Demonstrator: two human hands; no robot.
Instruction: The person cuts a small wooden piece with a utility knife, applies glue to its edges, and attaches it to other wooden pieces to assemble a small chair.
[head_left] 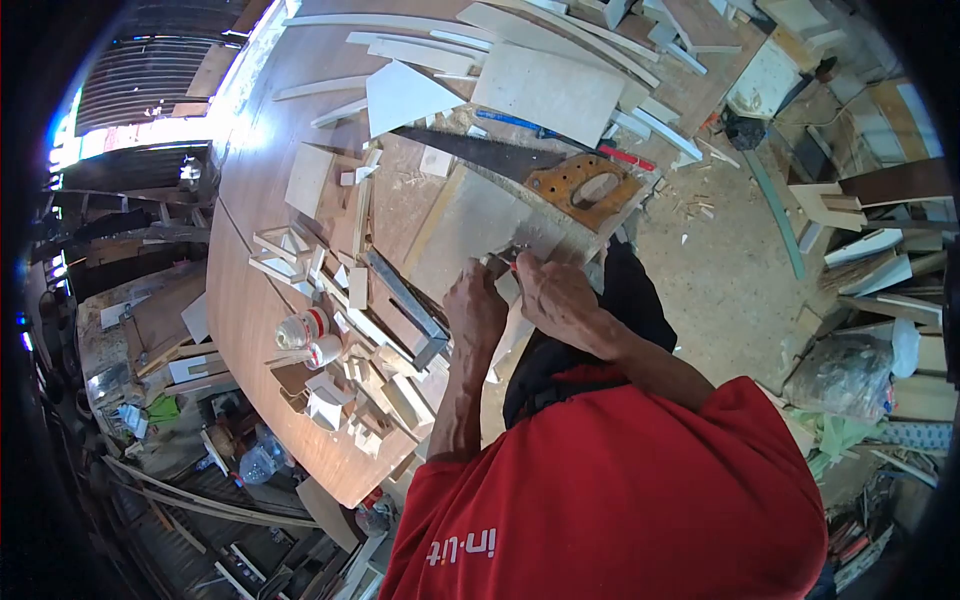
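Note:
My left hand [474, 302] is closed at the front edge of the workbench, its fingertips pinched on a small dark item too small to name. Close beside it, my right hand [552, 295] is closed too, with a bit of red and dark showing at its fingertips. Both hands are over the near edge of a pale board [480, 215]. Beyond them lies a handsaw [585, 190] with a wooden handle, its dark blade pointing left. A grey metal-edged tool [405, 305] rests left of my left hand.
Wood offcuts [385, 385] and two jars [303, 327] crowd the bench's left side. White boards [550, 90] and strips lie at the far side. On the right, a plastic bag [845, 370] and more wood pieces stand on the floor [725, 270].

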